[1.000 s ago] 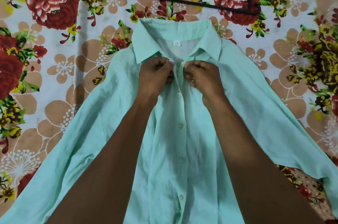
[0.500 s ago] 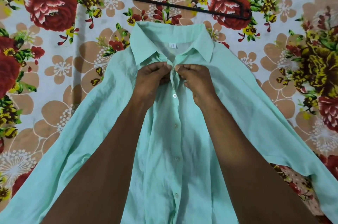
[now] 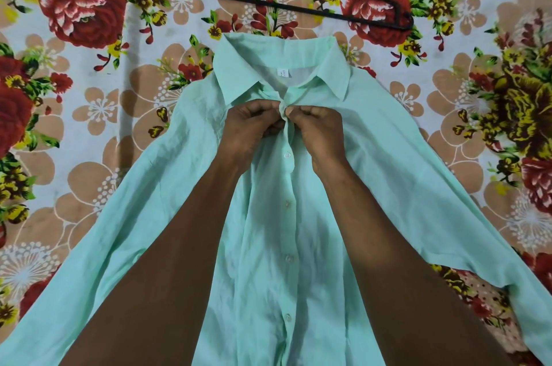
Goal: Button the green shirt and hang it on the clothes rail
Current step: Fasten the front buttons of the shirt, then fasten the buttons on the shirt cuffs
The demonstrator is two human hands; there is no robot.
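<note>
The pale green shirt [image 3: 388, 174] lies flat and face up on a flowered bedsheet, collar at the far end and sleeves spread to both sides. Several white buttons run down its closed front placket. My left hand [image 3: 248, 129] and my right hand [image 3: 321, 132] meet at the top of the placket just under the collar. Both pinch the fabric there between thumb and fingers. The button under my fingertips is hidden. A black plastic hanger [image 3: 313, 4] lies on the sheet just beyond the collar.
The flowered bedsheet [image 3: 89, 132] covers the whole surface around the shirt. No clothes rail is in view.
My hands have slid a little up the placket toward the collar and drawn closer together. One more fastened button now shows below them.
</note>
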